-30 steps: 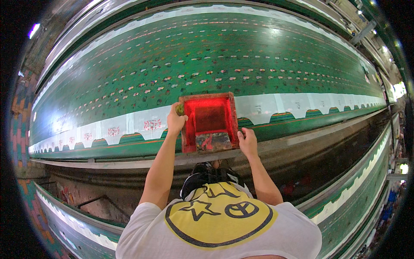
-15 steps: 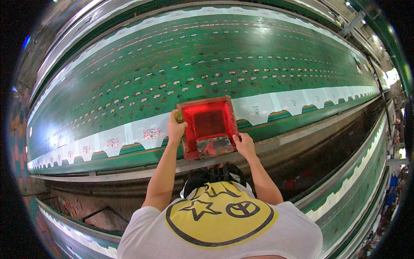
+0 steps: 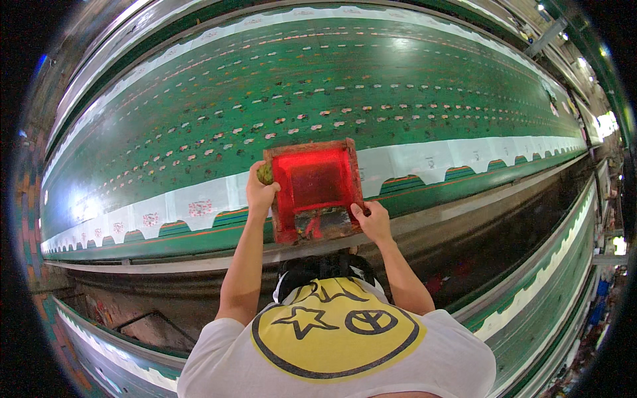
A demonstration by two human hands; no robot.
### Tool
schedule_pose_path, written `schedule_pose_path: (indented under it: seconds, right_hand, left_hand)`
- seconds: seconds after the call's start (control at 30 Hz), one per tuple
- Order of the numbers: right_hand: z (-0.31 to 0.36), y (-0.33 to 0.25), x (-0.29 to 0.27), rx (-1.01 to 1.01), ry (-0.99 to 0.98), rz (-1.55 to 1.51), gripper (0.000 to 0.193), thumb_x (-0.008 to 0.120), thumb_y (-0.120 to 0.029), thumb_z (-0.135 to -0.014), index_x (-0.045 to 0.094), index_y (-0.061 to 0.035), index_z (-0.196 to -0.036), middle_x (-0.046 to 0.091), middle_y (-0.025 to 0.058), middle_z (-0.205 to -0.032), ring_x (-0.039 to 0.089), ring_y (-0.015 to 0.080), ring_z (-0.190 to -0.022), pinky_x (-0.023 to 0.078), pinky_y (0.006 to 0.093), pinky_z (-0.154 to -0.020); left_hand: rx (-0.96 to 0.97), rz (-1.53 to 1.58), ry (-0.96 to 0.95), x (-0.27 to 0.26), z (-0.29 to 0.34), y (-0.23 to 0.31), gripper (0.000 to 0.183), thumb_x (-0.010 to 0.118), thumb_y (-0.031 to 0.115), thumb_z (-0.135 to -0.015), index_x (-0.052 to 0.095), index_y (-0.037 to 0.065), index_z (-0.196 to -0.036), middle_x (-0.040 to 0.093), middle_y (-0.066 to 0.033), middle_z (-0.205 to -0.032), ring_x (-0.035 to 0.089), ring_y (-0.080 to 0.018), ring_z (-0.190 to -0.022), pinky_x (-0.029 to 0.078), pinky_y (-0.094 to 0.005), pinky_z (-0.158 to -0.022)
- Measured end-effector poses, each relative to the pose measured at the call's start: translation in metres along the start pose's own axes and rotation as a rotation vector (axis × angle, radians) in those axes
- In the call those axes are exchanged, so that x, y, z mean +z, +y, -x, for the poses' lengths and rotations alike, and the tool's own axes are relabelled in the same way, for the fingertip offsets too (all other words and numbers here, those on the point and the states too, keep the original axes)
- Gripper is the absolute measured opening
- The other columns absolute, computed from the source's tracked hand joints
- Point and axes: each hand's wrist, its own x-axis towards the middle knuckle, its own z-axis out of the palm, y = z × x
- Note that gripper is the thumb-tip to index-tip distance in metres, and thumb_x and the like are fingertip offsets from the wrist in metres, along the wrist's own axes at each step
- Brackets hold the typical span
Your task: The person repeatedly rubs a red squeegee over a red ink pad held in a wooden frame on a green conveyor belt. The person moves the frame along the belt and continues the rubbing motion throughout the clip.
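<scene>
A screen-printing frame (image 3: 353, 169) with wooden sides and red ink inside is held up in front of me, over the near edge of the long green table (image 3: 225, 99). My left hand (image 3: 261, 194) grips its left side, the thumb on the rim. A yellowish-green lump (image 3: 265, 174) shows beside those fingers; its kind is unclear. My right hand (image 3: 373, 220) has hold of the lower right side, thumb on top. White fabric pieces (image 3: 431, 159) lie in a row along the near edge. Red prints (image 3: 200, 208) mark those left of the frame; the ones to its right carry small dark marks.
A pale rail (image 3: 179, 266) follows the table's near side. Another green table (image 3: 524, 318) stands behind me to the right, across a dark aisle (image 3: 478, 249). Several rows of small pale patches (image 3: 318, 113) run along the tabletop. A metal post (image 3: 547, 36) is at the far right.
I have shifted right along the table with the frame in both hands; the fabric and its red prints now lie farther left in view. My grip looks the same.
</scene>
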Motion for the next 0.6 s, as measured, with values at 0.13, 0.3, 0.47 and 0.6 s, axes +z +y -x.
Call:
schedule_pose_path:
  seconds: [0.13, 0.3, 0.47, 0.6]
  right_hand:
    - [-0.024, 0.034, -0.067, 0.092, -0.134, 0.05, 0.083, 0.062, -0.07, -0.093, 0.071, 0.0106, -0.11, 0.068, 0.0256, -0.109, 0.066, 0.0418, -0.104, 0.053, 0.0494, -0.089]
    - [-0.04, 0.101, -0.1, 0.072, -0.104, 0.057, 0.083, 0.063, -0.07, -0.093, 0.071, 0.0112, -0.109, 0.068, 0.0247, -0.108, 0.067, 0.0406, -0.102, 0.053, 0.0493, -0.088]
    - [-0.044, 0.12, -0.112, 0.029, -0.12, 0.03, 0.055, 0.074, -0.051, -0.093, 0.076, 0.0036, -0.101, 0.071, 0.0183, -0.095, 0.071, 0.0346, -0.087, 0.055, 0.0422, -0.079]
    - [-0.036, 0.126, -0.113, -0.015, -0.143, 0.006, 0.052, 0.076, -0.046, -0.093, 0.075, 0.0048, -0.103, 0.071, 0.0188, -0.096, 0.071, 0.0342, -0.087, 0.055, 0.0421, -0.079]
  left_hand:
    - [-0.041, -0.005, 0.022, 0.078, 0.018, 0.018, 0.073, 0.073, -0.006, -0.065, 0.058, 0.011, -0.134, 0.068, -0.0064, -0.114, 0.065, -0.021, -0.105, 0.053, -0.0347, -0.092]
    - [-0.08, -0.018, -0.014, 0.141, 0.027, 0.016, 0.073, 0.073, -0.006, -0.065, 0.057, 0.011, -0.134, 0.069, -0.0076, -0.111, 0.065, -0.0214, -0.101, 0.053, -0.0354, -0.089]
    - [-0.128, -0.088, -0.023, 0.16, 0.034, 0.035, 0.073, 0.074, -0.006, -0.065, 0.057, 0.01, -0.134, 0.069, -0.0087, -0.11, 0.065, -0.0224, -0.099, 0.054, -0.036, -0.087]
    - [-0.137, -0.13, -0.005, 0.152, 0.038, 0.023, 0.073, 0.074, -0.005, -0.064, 0.057, 0.01, -0.134, 0.069, -0.009, -0.108, 0.065, -0.0225, -0.097, 0.054, -0.0365, -0.085]
